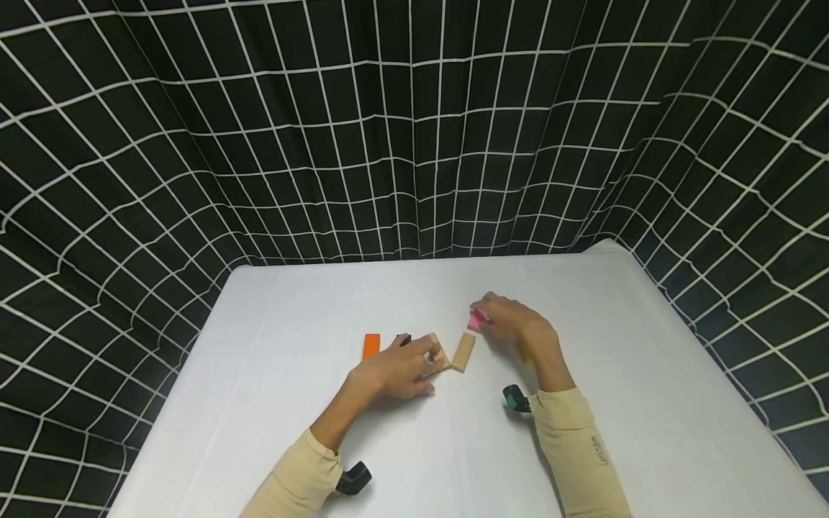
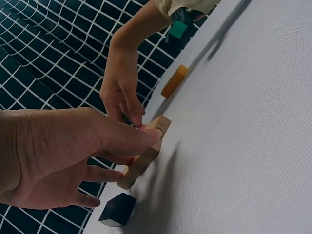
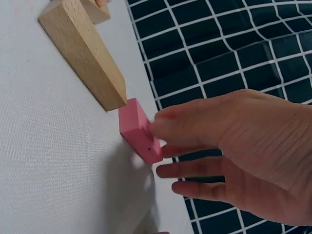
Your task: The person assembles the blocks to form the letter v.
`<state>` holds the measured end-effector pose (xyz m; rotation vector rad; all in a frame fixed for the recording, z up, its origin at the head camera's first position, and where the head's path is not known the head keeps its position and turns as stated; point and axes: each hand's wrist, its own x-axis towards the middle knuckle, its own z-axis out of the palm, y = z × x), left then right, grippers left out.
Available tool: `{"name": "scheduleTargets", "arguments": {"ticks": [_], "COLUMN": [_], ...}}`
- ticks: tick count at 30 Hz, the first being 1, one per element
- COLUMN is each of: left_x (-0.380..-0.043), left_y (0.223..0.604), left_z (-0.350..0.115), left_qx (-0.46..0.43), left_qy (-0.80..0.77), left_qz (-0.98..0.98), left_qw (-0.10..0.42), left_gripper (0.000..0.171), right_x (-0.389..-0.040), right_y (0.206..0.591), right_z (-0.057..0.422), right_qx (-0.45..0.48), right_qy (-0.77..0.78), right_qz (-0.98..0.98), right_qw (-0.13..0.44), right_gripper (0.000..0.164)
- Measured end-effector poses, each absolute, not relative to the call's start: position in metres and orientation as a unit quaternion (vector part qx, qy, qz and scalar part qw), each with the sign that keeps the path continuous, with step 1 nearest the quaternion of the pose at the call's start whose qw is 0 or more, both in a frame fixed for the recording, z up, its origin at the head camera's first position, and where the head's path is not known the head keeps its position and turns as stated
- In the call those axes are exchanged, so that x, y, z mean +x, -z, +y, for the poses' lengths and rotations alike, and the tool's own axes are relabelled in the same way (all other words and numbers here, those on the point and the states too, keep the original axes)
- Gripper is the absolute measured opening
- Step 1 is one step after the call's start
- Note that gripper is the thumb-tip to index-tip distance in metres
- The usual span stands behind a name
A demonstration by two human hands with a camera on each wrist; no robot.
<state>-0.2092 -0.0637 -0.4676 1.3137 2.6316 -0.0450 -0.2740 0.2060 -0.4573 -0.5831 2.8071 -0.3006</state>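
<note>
Dark lettering runs along the forearm of the right sleeve [image 1: 576, 450], at the near right; it seems to begin "Less" and end in "im", the middle being too small to read surely. Seen from the left wrist, a wooden block [image 2: 165, 125] by the left hand's [image 2: 73, 151] thumb tip bears small dark characters, illegible here.
</note>
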Motion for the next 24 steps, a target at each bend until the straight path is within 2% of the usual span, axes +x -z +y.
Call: {"name": "scheduleTargets", "arguments": {"ticks": [8, 17, 24], "left_x": [-0.2107, -0.2100, -0.2105], "left_y": [0.4662, 0.4684, 0.4678], "left_z": [-0.0621, -0.0639, -0.0631], "left_qx": [0.440, 0.436, 0.439], "left_qy": [0.010, 0.013, 0.004], "left_qz": [0.891, 0.893, 0.892], "left_qw": [0.109, 0.106, 0.106], "left_gripper": [0.053, 0.052, 0.052], "right_x": [-0.2747, -0.2730, -0.2719], "right_y": [0.4542, 0.4545, 0.4523], "right_z": [0.2038, 0.1975, 0.1979], "right_qx": [-0.224, -0.248, -0.251], "right_qy": [0.095, 0.088, 0.085], "right_qz": [0.963, 0.957, 0.956], "right_qw": [0.116, 0.123, 0.127], "right_gripper": [0.052, 0.033, 0.032]}}
